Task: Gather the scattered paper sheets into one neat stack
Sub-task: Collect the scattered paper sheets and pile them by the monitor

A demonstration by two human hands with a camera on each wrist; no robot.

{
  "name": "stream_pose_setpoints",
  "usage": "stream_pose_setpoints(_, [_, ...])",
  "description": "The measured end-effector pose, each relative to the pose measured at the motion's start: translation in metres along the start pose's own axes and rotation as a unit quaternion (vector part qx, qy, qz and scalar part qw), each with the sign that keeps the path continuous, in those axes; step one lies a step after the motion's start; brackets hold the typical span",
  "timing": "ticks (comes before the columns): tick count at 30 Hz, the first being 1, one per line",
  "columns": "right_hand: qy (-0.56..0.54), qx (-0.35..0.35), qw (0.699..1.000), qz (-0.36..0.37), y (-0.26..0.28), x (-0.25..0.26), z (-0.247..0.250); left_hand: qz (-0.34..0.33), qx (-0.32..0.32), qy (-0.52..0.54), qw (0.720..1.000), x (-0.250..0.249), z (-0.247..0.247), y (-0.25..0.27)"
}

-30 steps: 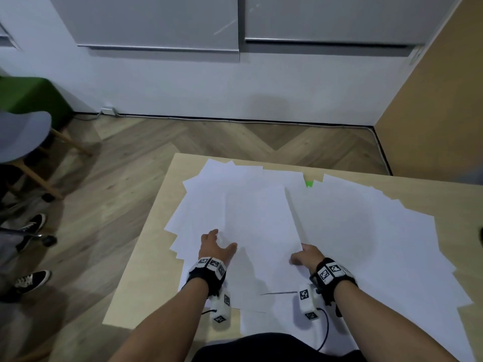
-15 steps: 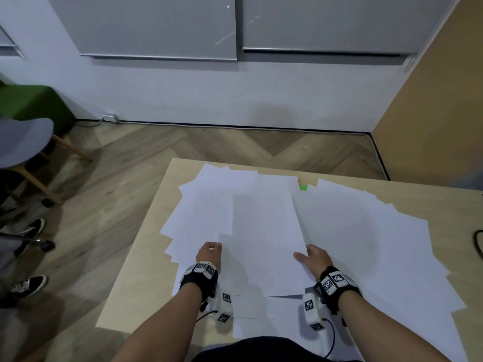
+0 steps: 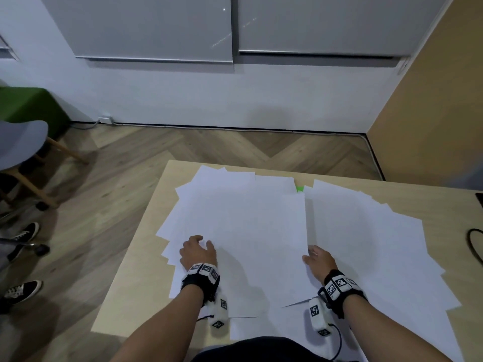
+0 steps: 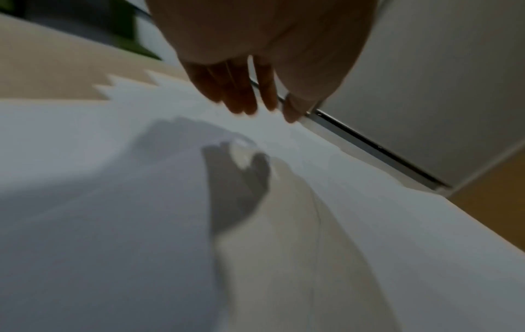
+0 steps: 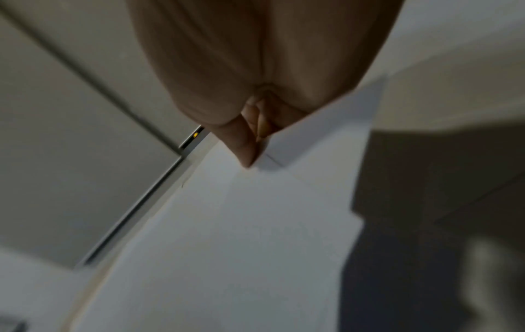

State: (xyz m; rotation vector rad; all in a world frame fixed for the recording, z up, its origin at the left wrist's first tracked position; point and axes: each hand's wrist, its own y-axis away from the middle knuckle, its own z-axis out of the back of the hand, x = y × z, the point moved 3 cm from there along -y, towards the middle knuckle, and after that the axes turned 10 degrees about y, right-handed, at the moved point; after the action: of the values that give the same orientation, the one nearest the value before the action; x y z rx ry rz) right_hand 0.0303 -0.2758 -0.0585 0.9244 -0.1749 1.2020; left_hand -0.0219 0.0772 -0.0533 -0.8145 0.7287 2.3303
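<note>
Several white paper sheets [image 3: 366,244] lie fanned across the light wooden table [image 3: 141,278], overlapping on the left and right. One large sheet [image 3: 261,239] rests on top in the middle, its near end raised and casting a shadow. My right hand [image 3: 309,253] pinches this sheet's right edge; in the right wrist view the thumb and fingers [image 5: 252,148] close on the paper's edge [image 5: 326,134]. My left hand [image 3: 200,242] is at the sheet's left side. In the left wrist view its fingers [image 4: 250,107] are straight and hold nothing, just above the paper [image 4: 142,179].
A small green item [image 3: 300,188] peeks out between sheets at the table's far side. A black cable [image 3: 471,244] lies at the right edge. A grey chair [image 3: 21,145] and someone's shoes [image 3: 23,291] are on the floor to the left.
The middle sheet has turned from slanted to square with the table. My left hand has slid left and opened out flat. My right hand has shifted slightly right along the sheet's edge.
</note>
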Motion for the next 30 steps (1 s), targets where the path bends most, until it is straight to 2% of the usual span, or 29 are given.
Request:
stream_pose_setpoints(1, [-0.03, 0.004, 1.0, -0.004, -0.001, 0.001, 0.0, -0.044, 0.007, -0.017, 0.999, -0.006, -0.002, 0.002])
stream_pose_setpoints(3, [-0.108, 0.012, 0.994, -0.021, -0.002, 0.006, -0.001, -0.059, 0.067, 0.035, 0.995, -0.017, -0.007, 0.008])
stream_pose_setpoints(6, [-0.256, 0.043, 0.965, -0.046, 0.0, 0.017, -0.004, 0.038, 0.187, 0.073, 0.979, -0.021, -0.025, 0.015])
stream_pose_setpoints(8, [-0.339, 0.067, 0.936, -0.065, 0.0, 0.021, -0.007, 0.088, 0.224, 0.082, 0.967, -0.023, -0.03, 0.016])
stream_pose_setpoints(10, [-0.381, 0.073, 0.918, -0.08, -0.003, 0.019, -0.011, 0.108, 0.249, 0.069, 0.96, -0.027, -0.033, 0.014])
stream_pose_setpoints(12, [-0.349, 0.076, 0.93, -0.088, -0.002, 0.014, -0.013, 0.1, 0.256, 0.026, 0.961, -0.032, -0.028, 0.015])
stream_pose_setpoints(14, [-0.229, 0.088, 0.966, -0.079, 0.003, 0.008, -0.013, 0.047, 0.244, 0.003, 0.969, -0.03, -0.029, 0.01])
stream_pose_setpoints(17, [-0.084, 0.111, 0.989, -0.053, 0.008, 0.004, -0.016, 0.051, 0.241, 0.074, 0.966, -0.019, -0.031, 0.005])
stream_pose_setpoints(19, [-0.057, 0.101, 0.993, -0.032, 0.006, 0.004, -0.018, 0.061, 0.268, 0.092, 0.957, -0.015, -0.03, 0.004])
stream_pose_setpoints(23, [-0.005, 0.002, 1.0, -0.008, -0.004, 0.007, -0.013, 0.063, 0.287, 0.082, 0.952, -0.012, -0.027, 0.006])
stream_pose_setpoints(25, [0.011, -0.037, 0.999, -0.027, -0.007, 0.008, -0.005, 0.074, 0.27, 0.085, 0.956, -0.011, -0.021, 0.009])
stream_pose_setpoints(27, [-0.005, -0.061, 0.997, -0.049, -0.011, 0.008, 0.004, 0.081, 0.228, 0.079, 0.967, -0.008, -0.015, 0.006])
stream_pose_setpoints(30, [-0.007, -0.03, 0.998, -0.049, -0.014, 0.006, 0.009, 0.077, 0.192, 0.062, 0.976, -0.006, -0.009, 0.003])
